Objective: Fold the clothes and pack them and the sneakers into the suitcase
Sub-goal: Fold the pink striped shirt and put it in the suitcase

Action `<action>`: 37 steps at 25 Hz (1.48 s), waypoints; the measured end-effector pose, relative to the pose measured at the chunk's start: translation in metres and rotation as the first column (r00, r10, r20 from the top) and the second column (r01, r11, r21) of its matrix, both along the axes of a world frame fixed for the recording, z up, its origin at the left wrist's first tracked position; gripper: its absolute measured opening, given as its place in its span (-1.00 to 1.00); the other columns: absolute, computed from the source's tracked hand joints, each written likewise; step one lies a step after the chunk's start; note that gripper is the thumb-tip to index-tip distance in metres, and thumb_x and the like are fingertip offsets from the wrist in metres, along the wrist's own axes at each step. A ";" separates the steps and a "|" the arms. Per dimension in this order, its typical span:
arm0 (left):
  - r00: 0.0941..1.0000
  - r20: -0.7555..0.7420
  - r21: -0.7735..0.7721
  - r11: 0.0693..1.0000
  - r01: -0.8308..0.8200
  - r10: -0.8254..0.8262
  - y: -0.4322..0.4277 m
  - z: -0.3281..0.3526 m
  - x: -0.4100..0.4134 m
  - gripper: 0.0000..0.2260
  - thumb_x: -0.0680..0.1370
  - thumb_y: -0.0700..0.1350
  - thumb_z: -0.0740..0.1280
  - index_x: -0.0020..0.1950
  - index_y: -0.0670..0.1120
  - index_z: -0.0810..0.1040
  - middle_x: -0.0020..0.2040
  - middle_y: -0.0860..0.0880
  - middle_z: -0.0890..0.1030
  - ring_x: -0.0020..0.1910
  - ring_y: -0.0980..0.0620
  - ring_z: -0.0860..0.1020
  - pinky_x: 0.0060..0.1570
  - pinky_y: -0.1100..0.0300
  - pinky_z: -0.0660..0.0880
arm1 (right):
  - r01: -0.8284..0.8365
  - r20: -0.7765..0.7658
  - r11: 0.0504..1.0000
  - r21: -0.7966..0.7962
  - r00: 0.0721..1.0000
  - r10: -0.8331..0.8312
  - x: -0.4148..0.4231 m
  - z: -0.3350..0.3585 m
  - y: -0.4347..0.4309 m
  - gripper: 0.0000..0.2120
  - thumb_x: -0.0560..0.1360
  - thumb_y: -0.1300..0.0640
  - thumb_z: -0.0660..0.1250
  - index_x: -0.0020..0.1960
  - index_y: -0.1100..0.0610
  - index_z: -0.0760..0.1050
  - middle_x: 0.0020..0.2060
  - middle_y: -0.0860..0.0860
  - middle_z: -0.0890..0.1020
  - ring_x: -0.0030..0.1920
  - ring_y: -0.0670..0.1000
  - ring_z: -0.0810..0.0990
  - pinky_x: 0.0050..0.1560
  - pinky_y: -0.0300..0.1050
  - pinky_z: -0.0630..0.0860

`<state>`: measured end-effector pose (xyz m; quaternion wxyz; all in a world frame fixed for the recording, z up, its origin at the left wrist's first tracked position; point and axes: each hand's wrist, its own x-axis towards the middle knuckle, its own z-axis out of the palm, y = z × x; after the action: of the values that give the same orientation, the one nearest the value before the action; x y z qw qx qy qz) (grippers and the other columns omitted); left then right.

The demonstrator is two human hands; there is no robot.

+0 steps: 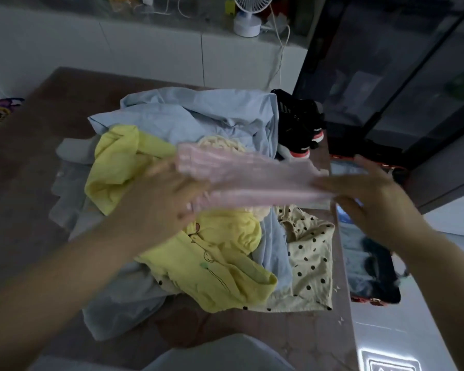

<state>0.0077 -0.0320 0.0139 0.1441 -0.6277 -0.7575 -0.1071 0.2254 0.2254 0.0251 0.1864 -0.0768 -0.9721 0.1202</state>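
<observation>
A folded pink striped garment point(249, 178) is held in the air between both hands, blurred by motion. My left hand point(166, 199) grips its left end and my right hand point(367, 194) grips its right end. Below lies a heap of clothes: a yellow garment point(220, 261), a light blue shirt point(198, 113) and a cream polka-dot piece point(308, 261). Black sneakers point(300, 121) with pink soles stand at the table's far right corner. The open suitcase point(370, 266) lies on the floor to the right, with dark and blue clothes inside.
The brown table point(32, 167) carries the heap. A grey garment point(73, 151) lies at the heap's left side. A white fan point(248, 17) stands on the white cabinet behind. A dark glass cabinet point(399, 76) rises at the right.
</observation>
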 end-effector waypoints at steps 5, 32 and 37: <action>0.949 0.156 -0.289 0.907 0.308 -0.273 -0.033 -0.080 0.080 -0.49 0.16 0.08 0.48 0.04 0.06 0.40 -0.25 0.14 0.60 -0.24 0.11 0.59 0.13 0.20 0.31 | 0.089 0.374 0.934 -0.347 0.926 0.051 0.111 -0.097 -0.049 -0.76 0.52 -0.27 0.05 0.12 -0.45 0.41 0.03 -0.52 0.47 0.11 -0.37 0.51 0.25 0.06 0.47; 0.634 0.274 -0.442 0.680 -0.585 0.723 0.061 -0.090 0.041 -0.82 0.50 0.03 0.33 0.09 0.07 0.54 0.20 0.00 0.48 0.21 -0.08 0.38 0.16 0.06 0.23 | 0.806 0.608 0.516 -0.288 0.571 -0.552 -0.026 -0.164 -0.023 -0.68 0.61 0.00 0.04 0.26 0.19 0.26 0.20 0.21 0.45 0.22 0.26 0.44 -0.04 0.08 0.36; 0.963 0.125 -0.136 0.966 -0.222 0.239 0.054 -0.087 0.088 -0.69 0.42 -0.21 0.33 0.13 0.01 0.61 0.20 0.05 0.59 0.26 -0.06 0.49 0.26 0.04 0.10 | 0.440 0.260 0.857 -0.269 0.890 -0.376 -0.006 -0.153 -0.062 -0.53 0.57 -0.13 -0.02 0.42 -0.02 0.26 0.39 0.12 0.32 0.41 0.19 0.24 0.43 0.16 0.10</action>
<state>0.0956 0.0215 -0.0730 0.0638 -0.5336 -0.8387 -0.0876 0.2192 0.1634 -0.1283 0.0950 -0.3227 -0.9143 0.2256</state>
